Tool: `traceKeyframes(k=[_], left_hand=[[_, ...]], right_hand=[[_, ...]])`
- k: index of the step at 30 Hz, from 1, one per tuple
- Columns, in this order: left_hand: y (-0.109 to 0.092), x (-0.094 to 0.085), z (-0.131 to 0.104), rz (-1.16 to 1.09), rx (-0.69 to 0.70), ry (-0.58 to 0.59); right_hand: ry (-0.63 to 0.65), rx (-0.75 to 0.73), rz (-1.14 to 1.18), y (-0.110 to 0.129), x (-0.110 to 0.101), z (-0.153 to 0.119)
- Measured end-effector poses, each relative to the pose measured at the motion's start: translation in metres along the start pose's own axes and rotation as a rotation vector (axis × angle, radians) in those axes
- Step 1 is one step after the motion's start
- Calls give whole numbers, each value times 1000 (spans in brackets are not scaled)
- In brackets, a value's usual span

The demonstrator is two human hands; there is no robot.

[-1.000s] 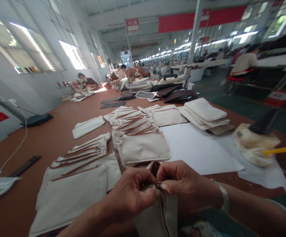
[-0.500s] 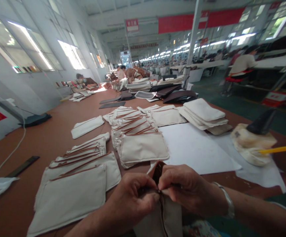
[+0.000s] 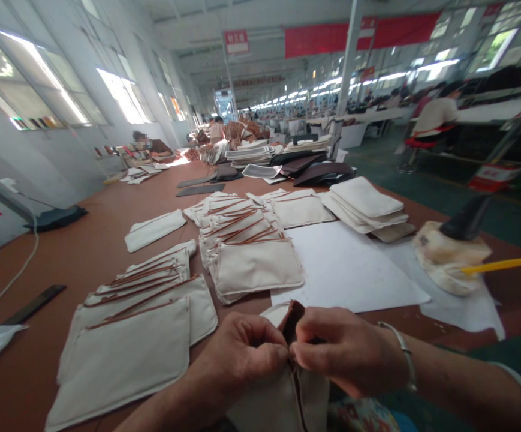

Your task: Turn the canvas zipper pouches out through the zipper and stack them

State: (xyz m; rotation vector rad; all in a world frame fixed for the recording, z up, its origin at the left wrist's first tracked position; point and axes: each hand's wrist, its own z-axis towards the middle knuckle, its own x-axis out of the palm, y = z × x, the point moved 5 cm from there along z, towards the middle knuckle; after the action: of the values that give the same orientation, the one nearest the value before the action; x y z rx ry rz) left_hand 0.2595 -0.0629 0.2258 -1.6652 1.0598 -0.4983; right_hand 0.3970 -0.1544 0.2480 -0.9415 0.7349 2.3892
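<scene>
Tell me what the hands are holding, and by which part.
The left hand and right hand pinch a pale piece by the edges of its brown-trimmed opening.

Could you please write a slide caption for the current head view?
Left hand and right hand pinch a cream-and-brown piece before a brown table bearing overlapping cream pieces.

Person's left hand (image 3: pixel 244 354): thumb (image 3: pixel 269 359) and index (image 3: pixel 264 329) pinched together, the rest mostly hidden. Right hand (image 3: pixel 350 351): same pinch, fingers (image 3: pixel 323 323) bent in tight. Both hands' fingertips (image 3: pixel 282 355) just beside each other. Left forearm (image 3: pixel 174 399) slants up from bottom left, right forearm (image 3: pixel 458 373) from lower right.
</scene>
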Motion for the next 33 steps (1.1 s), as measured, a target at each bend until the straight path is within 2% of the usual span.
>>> traceKeyframes(k=[2,5,7,9,11,12,16,20,23,28,31,33], left_hand=[[-1,2,-1,7,-5,-24],[-6,2,-4,77,51,-65],[-8,0,-7,162,112,-104],[-10,0,-9,225,170,-118],[-11,1,-11,247,234,-120],[-11,1,-12,258,263,-120],[-14,2,-15,341,314,-181],[-18,2,-19,364,290,-196],[-20,2,-21,314,269,-203],[-17,1,-21,243,274,-218],[-14,1,-21,280,313,-202],[-11,0,-22,300,324,-191]], right_hand=[[11,-58,-13,3,1,-2],[-23,14,153,2,0,-4],[-107,186,382,-5,-1,-5],[-163,432,615,-15,2,-6],[-109,619,750,-21,7,-5],[-56,658,787,-22,9,-3],[120,665,883,-21,8,10],[182,600,745,-20,0,18],[115,443,558,-12,-3,20],[-137,190,81,8,5,11],[-180,210,133,9,10,7],[-129,286,295,4,9,7]])
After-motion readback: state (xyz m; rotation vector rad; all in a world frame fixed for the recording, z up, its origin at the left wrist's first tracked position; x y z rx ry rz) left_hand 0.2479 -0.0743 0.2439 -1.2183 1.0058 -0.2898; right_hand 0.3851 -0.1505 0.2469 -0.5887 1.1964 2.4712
